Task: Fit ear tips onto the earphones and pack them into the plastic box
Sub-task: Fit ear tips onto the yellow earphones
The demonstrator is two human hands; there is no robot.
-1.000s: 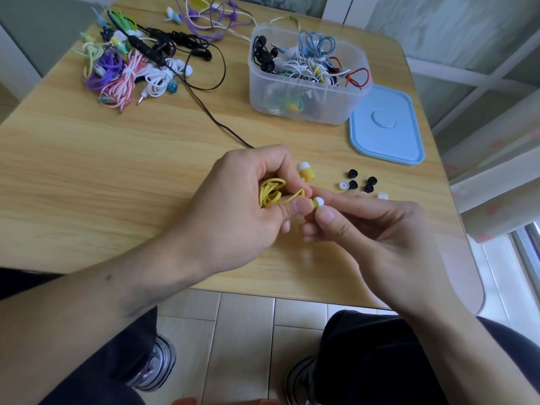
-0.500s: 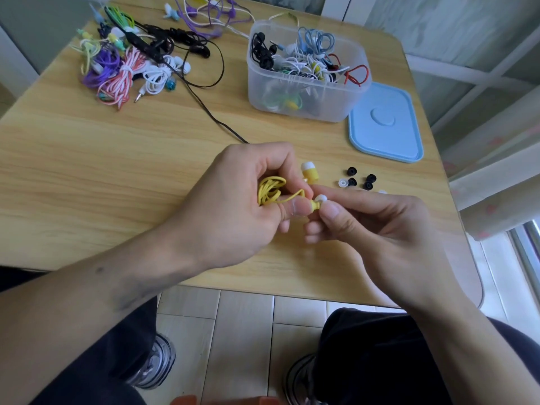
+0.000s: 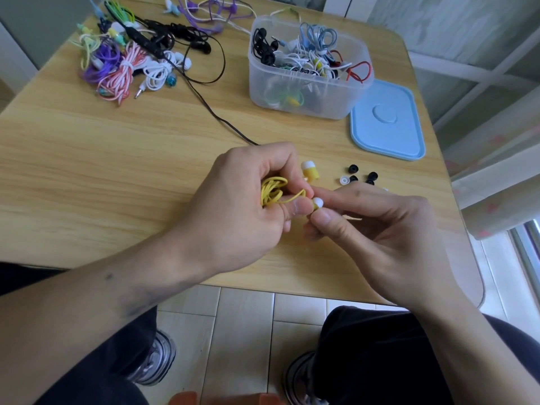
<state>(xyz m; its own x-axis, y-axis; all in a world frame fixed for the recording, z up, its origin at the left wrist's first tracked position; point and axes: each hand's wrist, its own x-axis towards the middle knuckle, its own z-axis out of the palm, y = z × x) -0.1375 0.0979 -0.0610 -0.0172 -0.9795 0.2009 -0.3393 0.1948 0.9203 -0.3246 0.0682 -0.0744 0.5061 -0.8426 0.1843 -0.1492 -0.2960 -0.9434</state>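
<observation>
My left hand grips a coiled yellow earphone cable above the table's near half. One yellow earbud with a white tip sticks out past its fingers. My right hand pinches the second yellow earbud's white ear tip between thumb and forefinger, right against my left thumb. Several loose black and white ear tips lie on the wood just beyond my right hand. The clear plastic box, holding several coiled earphones, stands at the back right.
A light blue lid lies flat to the right of the box. A heap of coloured earphones covers the back left, and one black cable trails from it toward my left hand. The table's rounded right edge is close to my right wrist.
Both hands stayed together over the same spot. My right fingers shifted slightly on the white tip of the second earbud, which shows a little more now.
</observation>
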